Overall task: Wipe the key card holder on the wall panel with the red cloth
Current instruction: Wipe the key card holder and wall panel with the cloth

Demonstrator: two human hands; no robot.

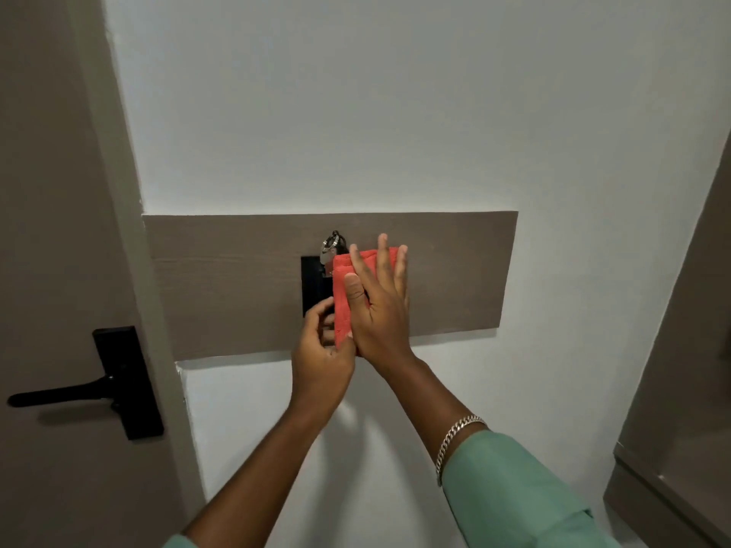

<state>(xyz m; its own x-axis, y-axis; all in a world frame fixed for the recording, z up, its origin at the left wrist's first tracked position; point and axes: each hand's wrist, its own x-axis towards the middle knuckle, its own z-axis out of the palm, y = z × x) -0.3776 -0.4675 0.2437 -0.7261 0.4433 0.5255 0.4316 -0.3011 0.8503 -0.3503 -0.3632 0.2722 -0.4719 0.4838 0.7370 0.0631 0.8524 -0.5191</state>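
A black key card holder point(311, 284) is set into a brown wooden wall panel point(221, 282). A metal key ring point(331, 244) sticks out of its top. A folded red cloth point(342, 294) covers the holder's right half. My right hand point(381, 306) presses flat on the cloth, fingers spread upward and thumb across it. My left hand point(322, 350) is just below and to the left, its fingertips touching the cloth's lower edge at the holder's bottom. Much of the holder is hidden behind the cloth and hands.
A grey door with a black lever handle point(99, 385) stands at the left, close to the panel. White wall point(356, 112) surrounds the panel. A brown cabinet or door frame point(680, 389) rises at the right edge.
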